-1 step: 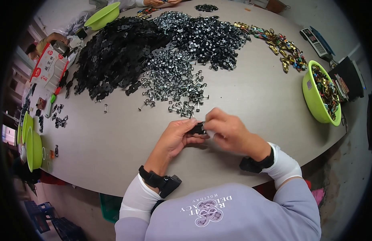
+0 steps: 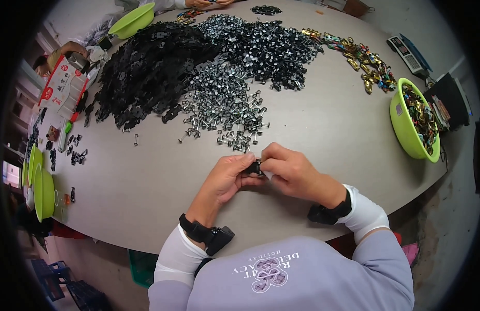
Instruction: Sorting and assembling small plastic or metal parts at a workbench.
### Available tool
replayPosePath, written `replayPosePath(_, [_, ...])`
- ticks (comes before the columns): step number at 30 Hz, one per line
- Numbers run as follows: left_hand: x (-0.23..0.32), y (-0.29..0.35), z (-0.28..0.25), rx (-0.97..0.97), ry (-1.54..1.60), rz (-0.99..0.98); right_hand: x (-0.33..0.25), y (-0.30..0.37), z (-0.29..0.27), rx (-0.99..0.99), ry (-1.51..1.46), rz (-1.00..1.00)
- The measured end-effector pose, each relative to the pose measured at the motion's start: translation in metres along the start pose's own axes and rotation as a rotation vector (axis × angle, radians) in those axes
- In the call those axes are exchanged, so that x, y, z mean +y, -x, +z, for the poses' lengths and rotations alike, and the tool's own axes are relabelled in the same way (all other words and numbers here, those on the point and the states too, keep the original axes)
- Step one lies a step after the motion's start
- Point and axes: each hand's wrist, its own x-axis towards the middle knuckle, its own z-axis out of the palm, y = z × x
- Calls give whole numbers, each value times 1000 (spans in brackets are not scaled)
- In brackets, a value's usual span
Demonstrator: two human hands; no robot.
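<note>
In front of me over the table, my left hand (image 2: 229,175) is closed on a small black toy-car chassis (image 2: 254,167), gripping it between thumb and fingers. My right hand (image 2: 293,168) is pinched at the chassis's right end, its fingertips against it. What these fingertips hold, if anything, is hidden; something whitish shows by them. Just beyond my hands lies a heap of wheel-and-axle sets (image 2: 219,98), small dark wheels on silvery rods. To its left rises a big pile of flat black chassis pieces (image 2: 147,67).
A green basin (image 2: 405,127) of colourful toy-car bodies stands at the right edge. More gold and coloured bodies (image 2: 369,67) lie at the far right, near a scale (image 2: 405,54). Green basins (image 2: 43,194) and a red-white box (image 2: 64,88) are left. Another person's hands (image 2: 198,3) show at the far edge.
My right hand has shifted slightly left and down, its fingers drawing closer over the chassis. My left hand stays in place with the chassis.
</note>
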Motion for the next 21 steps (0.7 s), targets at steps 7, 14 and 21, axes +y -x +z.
replayPosePath(7, [0,3,-5,-66,118,41,5,1,9,65,70,30])
replayPosePath(14, [-6,4,1,-25,-13,36,-3,2,7,-52,181,5])
replayPosePath(21, [-11,9,12,19,-103,62,-16,4,10,-108,207,83])
